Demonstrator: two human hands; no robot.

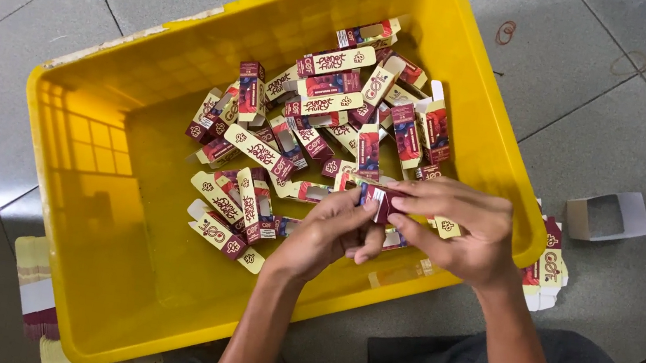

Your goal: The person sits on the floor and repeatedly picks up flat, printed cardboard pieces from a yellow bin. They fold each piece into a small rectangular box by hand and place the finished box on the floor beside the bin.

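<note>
Nearest the viewer, the left hand and right hand meet over the near right rim of a large yellow plastic crate standing on the grey tiled floor, their fingers closed together on one small maroon-and-cream cardboard carton, the left pinching its left end and the right gripping its right end. Just right of the right hand, a stack of flat maroon-and-cream carton blanks lies on the floor, with an open white cardboard sleeve beyond it. Farther off, inside the crate, a loose heap of folded maroon-and-cream cartons covers the far right part of the bottom.
</note>
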